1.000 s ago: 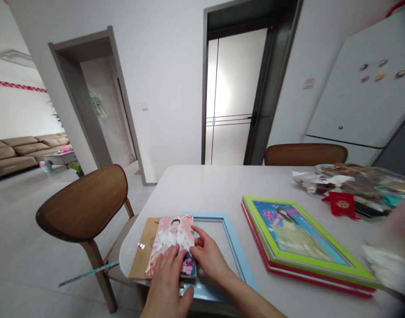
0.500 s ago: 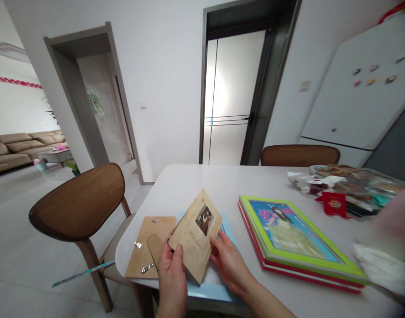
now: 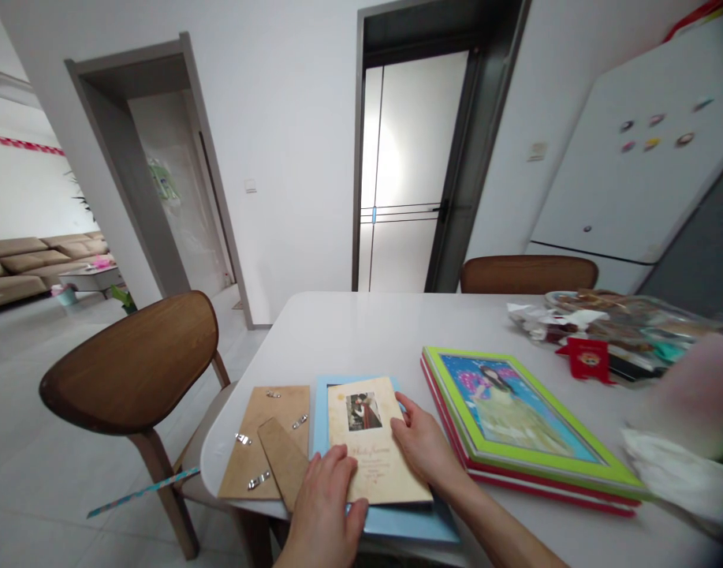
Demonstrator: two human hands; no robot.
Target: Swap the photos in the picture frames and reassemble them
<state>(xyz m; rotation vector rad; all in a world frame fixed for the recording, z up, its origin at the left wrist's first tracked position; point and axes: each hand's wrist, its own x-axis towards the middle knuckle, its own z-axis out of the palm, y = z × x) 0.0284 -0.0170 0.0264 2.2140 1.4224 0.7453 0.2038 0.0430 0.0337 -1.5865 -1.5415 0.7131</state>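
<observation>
A beige printed photo card (image 3: pixel 373 465) with a small picture of people lies over a light blue picture frame (image 3: pixel 322 410) at the table's near edge. My left hand (image 3: pixel 331 505) rests on the card's lower left edge, fingers laid out and thumb apart. At the right edge, my right hand (image 3: pixel 423 446) grips the card between thumb and fingers. Left of the frame is a brown backing board (image 3: pixel 246 465) with metal clips and a stand leg (image 3: pixel 281 457). The card hides most of the frame's opening.
To the right, a green-bordered picture frame (image 3: pixel 574 465) tops a stack with red edges (image 3: pixel 515 489). Farther back are plastic bags (image 3: pixel 650 315) and a red packet (image 3: pixel 589 360). Wooden chairs (image 3: pixel 136 363) stand left and behind the white table (image 3: pixel 361 331).
The card has come down from a raised, tilted position to lie over the blue frame. My left hand has loosened from its hold and spread onto the card's edge.
</observation>
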